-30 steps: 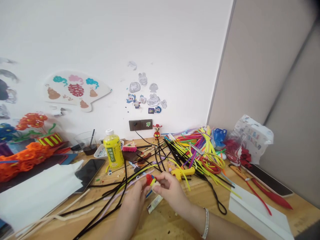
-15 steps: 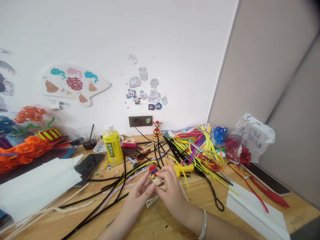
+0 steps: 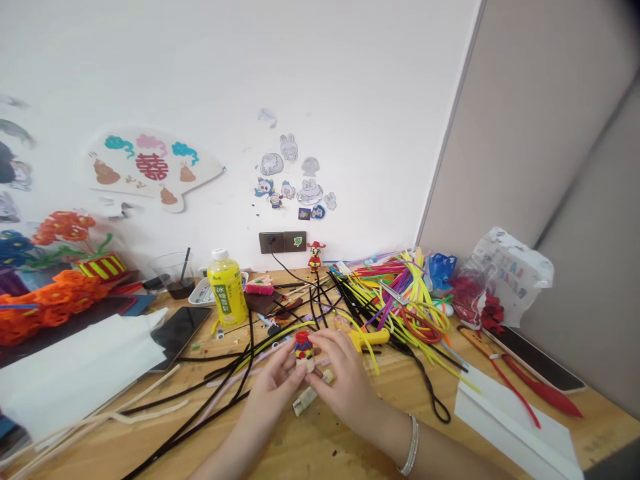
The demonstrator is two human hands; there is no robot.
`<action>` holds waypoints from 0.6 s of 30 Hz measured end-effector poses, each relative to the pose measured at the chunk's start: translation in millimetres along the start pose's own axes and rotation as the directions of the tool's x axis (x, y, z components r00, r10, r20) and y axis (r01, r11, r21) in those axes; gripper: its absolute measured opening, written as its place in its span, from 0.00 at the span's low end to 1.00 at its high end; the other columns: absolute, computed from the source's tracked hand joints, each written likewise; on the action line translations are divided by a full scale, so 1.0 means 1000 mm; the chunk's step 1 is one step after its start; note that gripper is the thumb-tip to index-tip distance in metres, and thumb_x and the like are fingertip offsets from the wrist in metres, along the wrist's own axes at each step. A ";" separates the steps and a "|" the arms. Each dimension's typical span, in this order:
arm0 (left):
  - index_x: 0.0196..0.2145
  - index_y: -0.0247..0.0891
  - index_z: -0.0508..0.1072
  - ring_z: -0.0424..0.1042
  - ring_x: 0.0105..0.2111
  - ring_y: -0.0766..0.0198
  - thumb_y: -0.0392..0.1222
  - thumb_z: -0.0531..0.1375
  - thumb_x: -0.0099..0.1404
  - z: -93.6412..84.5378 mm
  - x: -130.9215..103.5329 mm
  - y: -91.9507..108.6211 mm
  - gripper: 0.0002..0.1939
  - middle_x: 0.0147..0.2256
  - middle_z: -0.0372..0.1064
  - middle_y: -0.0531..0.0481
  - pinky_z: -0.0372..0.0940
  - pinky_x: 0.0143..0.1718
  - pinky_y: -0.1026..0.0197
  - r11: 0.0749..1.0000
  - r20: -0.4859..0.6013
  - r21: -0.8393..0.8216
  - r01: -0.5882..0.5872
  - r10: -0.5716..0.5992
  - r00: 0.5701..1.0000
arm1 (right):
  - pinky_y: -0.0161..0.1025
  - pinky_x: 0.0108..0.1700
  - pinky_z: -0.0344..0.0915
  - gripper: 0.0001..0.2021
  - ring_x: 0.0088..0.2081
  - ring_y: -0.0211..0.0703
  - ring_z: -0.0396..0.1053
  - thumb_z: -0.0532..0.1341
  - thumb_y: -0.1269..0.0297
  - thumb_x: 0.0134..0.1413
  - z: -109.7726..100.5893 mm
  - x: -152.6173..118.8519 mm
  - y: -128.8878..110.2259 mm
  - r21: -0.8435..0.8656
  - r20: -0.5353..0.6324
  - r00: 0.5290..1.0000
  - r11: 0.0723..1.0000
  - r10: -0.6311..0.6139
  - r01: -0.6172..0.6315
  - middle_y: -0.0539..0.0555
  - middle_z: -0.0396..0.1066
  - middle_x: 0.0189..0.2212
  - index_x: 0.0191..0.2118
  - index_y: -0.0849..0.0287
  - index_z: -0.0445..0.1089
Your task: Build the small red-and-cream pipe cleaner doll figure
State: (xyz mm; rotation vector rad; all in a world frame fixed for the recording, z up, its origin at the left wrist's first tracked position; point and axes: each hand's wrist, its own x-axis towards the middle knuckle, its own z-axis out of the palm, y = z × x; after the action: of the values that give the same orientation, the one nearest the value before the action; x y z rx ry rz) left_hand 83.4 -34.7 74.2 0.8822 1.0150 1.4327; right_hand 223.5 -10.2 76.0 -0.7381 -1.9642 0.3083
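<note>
We look from the person's own head, forward and down. The left hand (image 3: pixel 276 375) and right hand (image 3: pixel 346 379) are close, low in our view. Under them we see the table (image 3: pixel 300 457), with the wall (image 3: pixel 360 87) farther back.

The small figure (image 3: pixel 303 347) has come nearly upright: a second ago its red top leaned well to the left, half a second ago only a little, and now it sits almost straight above the cream base (image 3: pixel 305 365). More of the blue and yellow bands now shows than a second ago. The left hand (image 3: pixel 275 377), then seen more from its back, has turned so its thumb reaches toward the base. Between the hands, the whitish tube (image 3: pixel 306 399) shows more than half a second ago.
</note>
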 end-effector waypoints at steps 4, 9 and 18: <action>0.43 0.38 0.71 0.65 0.49 0.51 0.47 0.69 0.39 0.004 -0.003 0.007 0.30 0.49 0.68 0.43 0.67 0.44 0.57 1.000 -0.010 0.018 -0.014 0.014 1.000 | 0.47 0.53 0.57 0.25 0.51 0.47 0.58 0.60 0.68 0.48 0.001 0.001 0.003 0.002 0.009 1.000 1.000 0.024 -0.024 0.57 0.62 0.49 0.53 0.54 0.57; 0.39 0.38 0.74 0.66 0.48 0.50 0.45 0.70 0.38 0.006 -0.003 0.009 0.28 0.47 0.69 0.43 0.66 0.44 0.57 1.000 -0.004 -0.006 -0.029 0.029 1.000 | 0.46 0.53 0.57 0.25 0.52 0.47 0.58 0.60 0.67 0.47 -0.001 0.004 0.004 0.065 0.060 0.998 0.998 0.017 -0.021 0.56 0.62 0.50 0.53 0.54 0.57; 0.39 0.38 0.72 0.71 0.41 0.52 0.43 0.69 0.40 0.004 -0.001 0.006 0.25 0.43 0.73 0.43 0.69 0.35 0.61 0.999 0.045 -0.031 0.026 -0.024 0.999 | 0.44 0.53 0.56 0.27 0.52 0.46 0.58 0.61 0.69 0.45 -0.003 0.006 0.004 0.132 0.143 0.987 0.987 0.074 -0.093 0.55 0.62 0.50 0.53 0.54 0.57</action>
State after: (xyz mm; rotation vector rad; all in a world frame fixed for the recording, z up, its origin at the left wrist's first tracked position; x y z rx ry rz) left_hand 85.5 -35.1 81.2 0.8713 0.9644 1.3989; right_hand 225.4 -4.0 79.7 -0.7265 -2.0208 0.5543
